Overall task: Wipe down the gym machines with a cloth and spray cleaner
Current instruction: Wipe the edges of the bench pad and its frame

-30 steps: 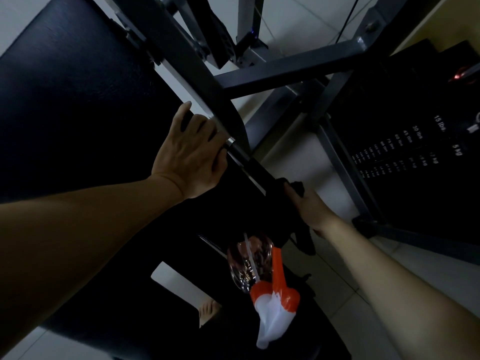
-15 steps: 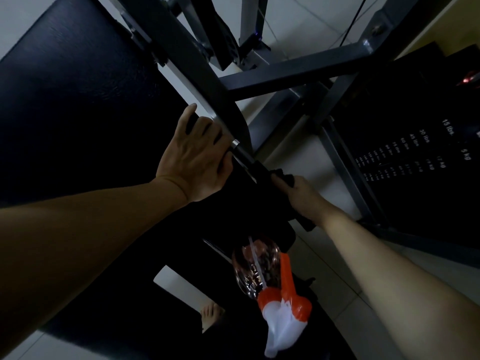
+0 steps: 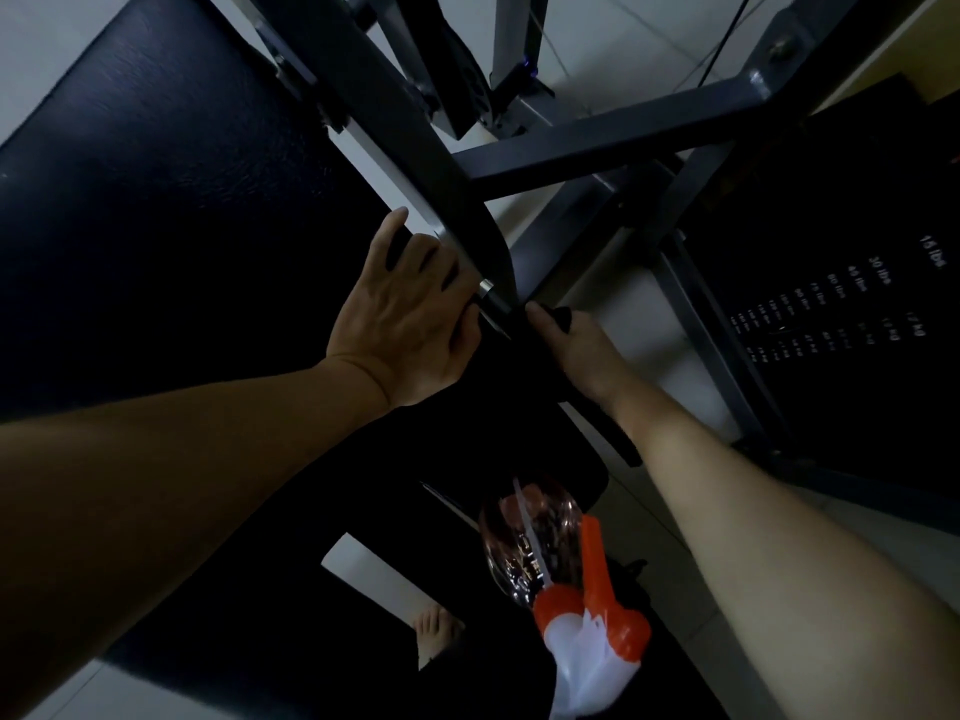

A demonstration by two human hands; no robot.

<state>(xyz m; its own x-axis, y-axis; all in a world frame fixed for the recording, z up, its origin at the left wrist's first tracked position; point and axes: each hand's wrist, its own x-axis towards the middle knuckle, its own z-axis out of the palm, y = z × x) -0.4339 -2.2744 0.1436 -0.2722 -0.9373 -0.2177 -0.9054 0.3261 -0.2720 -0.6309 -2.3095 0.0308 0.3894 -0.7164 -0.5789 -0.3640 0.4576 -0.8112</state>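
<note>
- At the machine's handle bar, beside the black pad, the left grip was curled over the bar's chrome-collared end.
- The right grip was wrapped round the bar just alongside, pinching the dark cloth against it.
- The spray bottle sat below both hands, untouched; its support was too dark to tell.
- Step in hand, by judgement: wiping the bar. The next move called for drawing the cloth along it under firm pressure.

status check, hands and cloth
Left hand grips the bar. Right hand holds cloth on it. Spray bottle idle below. Nothing blocking.
</note>
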